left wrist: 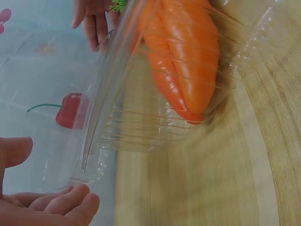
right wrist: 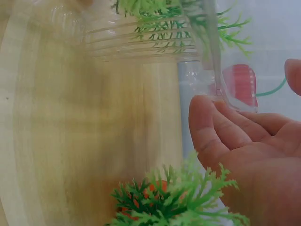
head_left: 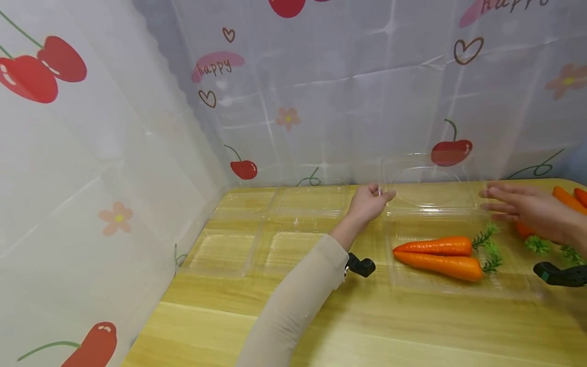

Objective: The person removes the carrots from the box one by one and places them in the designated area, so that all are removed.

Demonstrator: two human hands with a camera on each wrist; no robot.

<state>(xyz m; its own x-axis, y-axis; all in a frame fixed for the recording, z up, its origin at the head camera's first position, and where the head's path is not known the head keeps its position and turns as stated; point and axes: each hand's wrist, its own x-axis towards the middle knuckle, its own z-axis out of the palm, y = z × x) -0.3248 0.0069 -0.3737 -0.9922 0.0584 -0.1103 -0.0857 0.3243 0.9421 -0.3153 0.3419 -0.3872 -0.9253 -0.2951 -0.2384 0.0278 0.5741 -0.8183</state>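
Note:
Two orange carrots (head_left: pixel 442 266) with green leafy tops lie side by side in the base of a clear plastic clamshell box (head_left: pixel 509 288). Its hinged lid (head_left: pixel 431 196) stands raised at the back. My left hand (head_left: pixel 366 204) is at the lid's left edge; in the left wrist view its fingers (left wrist: pixel 70 202) are at the lid's corner, the thumb well apart from them. On the other side my right hand (head_left: pixel 527 206) holds its fingers out straight, with fingertips (right wrist: pixel 202 110) right at the lid's right edge.
Two more clear boxes, one at far left (head_left: pixel 224 250) and one beside it (head_left: pixel 291 250), stand with lids up. More carrots (head_left: pixel 568 201) lie at the right, near and behind my right hand. A printed curtain (head_left: pixel 321 102) hangs behind the wooden table (head_left: pixel 390 326).

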